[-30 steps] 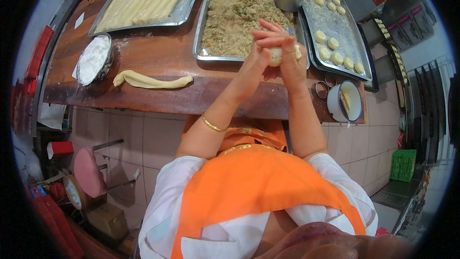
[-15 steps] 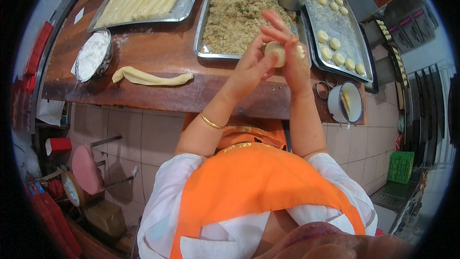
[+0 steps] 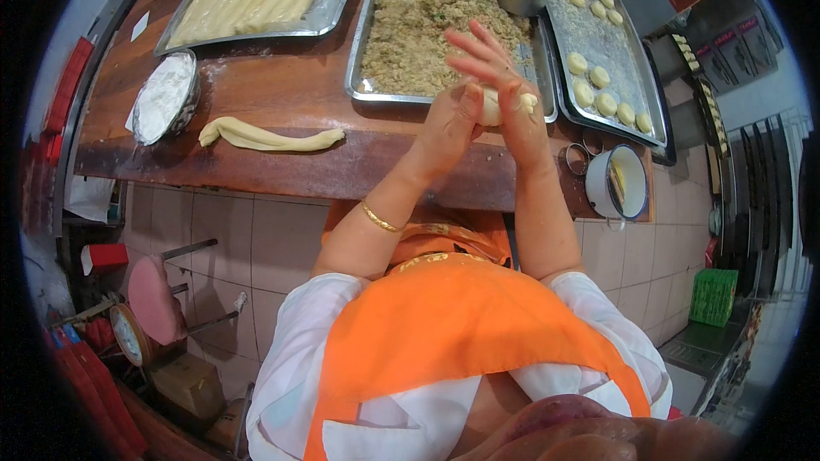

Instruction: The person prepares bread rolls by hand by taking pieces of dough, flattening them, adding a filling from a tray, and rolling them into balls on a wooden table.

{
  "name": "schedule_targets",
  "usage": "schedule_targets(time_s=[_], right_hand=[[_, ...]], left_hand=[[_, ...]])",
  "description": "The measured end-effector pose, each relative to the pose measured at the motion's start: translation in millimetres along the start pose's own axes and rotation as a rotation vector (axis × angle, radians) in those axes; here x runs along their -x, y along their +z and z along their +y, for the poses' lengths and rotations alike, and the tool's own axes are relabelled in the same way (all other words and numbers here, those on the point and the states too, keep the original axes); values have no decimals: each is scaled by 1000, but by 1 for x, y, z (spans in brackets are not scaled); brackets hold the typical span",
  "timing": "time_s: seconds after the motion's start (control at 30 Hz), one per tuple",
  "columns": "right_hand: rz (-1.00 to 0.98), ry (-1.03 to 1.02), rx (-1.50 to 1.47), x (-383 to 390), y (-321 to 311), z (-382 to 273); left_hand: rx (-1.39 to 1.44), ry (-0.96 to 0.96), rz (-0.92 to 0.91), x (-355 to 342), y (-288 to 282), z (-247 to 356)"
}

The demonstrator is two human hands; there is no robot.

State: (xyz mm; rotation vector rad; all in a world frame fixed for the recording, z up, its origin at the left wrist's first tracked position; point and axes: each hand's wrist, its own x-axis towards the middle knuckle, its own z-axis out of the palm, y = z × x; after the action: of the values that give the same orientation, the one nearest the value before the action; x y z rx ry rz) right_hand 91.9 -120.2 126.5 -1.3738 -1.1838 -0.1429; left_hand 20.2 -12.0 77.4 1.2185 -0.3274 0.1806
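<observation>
1. Currently, a dough ball point(image 3: 492, 109) is showing pale cream and smooth between the person's palms, much of it hiding behind fingers; a small, rough, lumpy bit is poking out beyond the right hand point(image 3: 523, 119).
2. Its visible part is looking rounded; the fingers are covering too much to tell a long axis, but the lumpy bit is pointing rightward.
3. The dough ball is staying clear of the worktop point(image 3: 282, 102), hanging above its near edge, just in front of a metal tray point(image 3: 389, 97) of crumbly brownish filling point(image 3: 418, 34).
4. The left hand point(image 3: 454, 115) is curling partway, pressing the dough from the left; the right hand is cupping it from the other side, squeezing near the lumpy bit. Several fingers above are fanning out, up and leftward.
5. Leftward, a long dough strip point(image 3: 269, 138) is lying nearly crosswise on the worktop, bending at its left end; beyond it a bowl point(image 3: 192, 107) is holding white powder.
6. Rightward, small dough rounds point(image 3: 606, 104) are sitting on a second tray point(image 3: 611, 64), and a white pot point(image 3: 600, 192) is standing near the worktop's edge.
</observation>
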Motion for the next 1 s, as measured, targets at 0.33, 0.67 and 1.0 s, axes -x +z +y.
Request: schedule_targets(time_s=[0.33,0.67,1.0], right_hand=[[31,44,-104,4,-2,1],[107,148,-303,9,-1,1],[-27,38,468,5,-23,-6]], left_hand=[[-31,76,72,4,5,-1],[-113,159,300,-1,38,2],[124,98,342,0,37,-8]])
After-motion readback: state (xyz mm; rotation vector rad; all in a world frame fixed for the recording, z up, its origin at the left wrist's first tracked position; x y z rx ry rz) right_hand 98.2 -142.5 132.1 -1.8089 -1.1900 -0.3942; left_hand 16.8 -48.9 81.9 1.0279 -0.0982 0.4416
